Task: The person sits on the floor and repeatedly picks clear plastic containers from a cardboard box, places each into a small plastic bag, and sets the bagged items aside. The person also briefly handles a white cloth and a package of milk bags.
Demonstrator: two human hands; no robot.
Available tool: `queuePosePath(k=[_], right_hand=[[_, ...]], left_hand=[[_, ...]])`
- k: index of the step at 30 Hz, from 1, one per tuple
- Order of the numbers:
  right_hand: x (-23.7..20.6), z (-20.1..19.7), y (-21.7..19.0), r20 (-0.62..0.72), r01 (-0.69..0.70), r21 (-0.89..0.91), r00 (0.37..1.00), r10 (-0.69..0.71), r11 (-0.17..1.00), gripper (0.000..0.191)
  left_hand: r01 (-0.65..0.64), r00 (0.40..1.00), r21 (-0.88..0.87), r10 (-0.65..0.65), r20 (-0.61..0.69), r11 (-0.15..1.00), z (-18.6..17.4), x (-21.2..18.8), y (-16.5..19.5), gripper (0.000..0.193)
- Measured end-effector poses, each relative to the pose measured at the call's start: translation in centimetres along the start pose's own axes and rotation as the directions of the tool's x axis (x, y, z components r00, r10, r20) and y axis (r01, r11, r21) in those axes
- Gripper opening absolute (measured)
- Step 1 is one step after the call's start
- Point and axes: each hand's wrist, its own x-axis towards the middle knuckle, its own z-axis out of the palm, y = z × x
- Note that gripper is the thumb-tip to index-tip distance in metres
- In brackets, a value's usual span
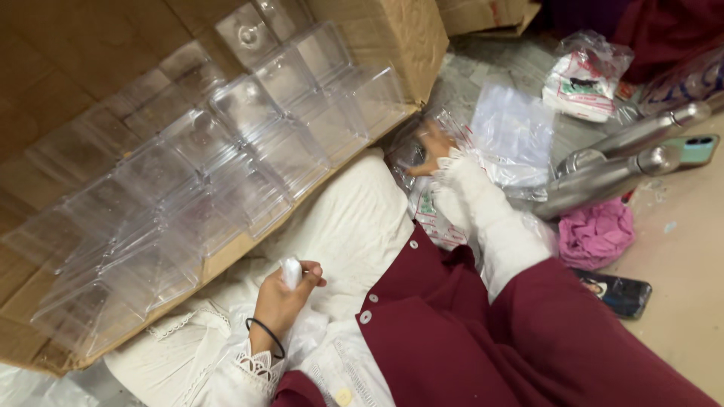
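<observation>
Head view: left hand (283,298) grips a small white piece (291,271), which sticks up between thumb and fingers, near the clear boxes (226,166). Farther right, right hand (434,147) spreads loosely on plastic bags (509,132), beside steel bottles (611,177).

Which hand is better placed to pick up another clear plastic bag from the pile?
Right. The right hand already reaches into the clear plastic bags on the floor, fingers spread on them. The left hand sits back over the lap, its grip closed on a small white piece.
</observation>
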Motion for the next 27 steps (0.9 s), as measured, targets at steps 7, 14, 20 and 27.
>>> queuePosePath(k=[7,14,20,27], right_hand=[[4.1,-0.3,-2.1,0.180,-0.047,-0.095,0.982,0.063,0.994,0.095],[2.9,-0.1,-4.2,0.160,-0.013,-0.110,0.987,0.031,0.994,0.084],[1.5,-0.1,-5.1,0.132,-0.004,-0.112,0.991,0.019,0.994,0.074],[3.2,-0.6,-5.7,0.118,0.013,-0.120,0.993,0.001,0.993,0.062]], left_hand=[[0.007,0.998,-0.031,-0.009,-0.055,0.999,0.5,1.0,0.5,0.020],[0.004,1.000,-0.049,-0.004,-0.005,0.999,1.4,1.7,-1.1,0.019],[0.034,0.998,-0.036,-0.032,0.052,0.999,0.4,1.2,-2.0,0.020],[0.087,0.996,-0.080,-0.084,0.038,0.993,0.6,0.9,-3.2,0.022]])
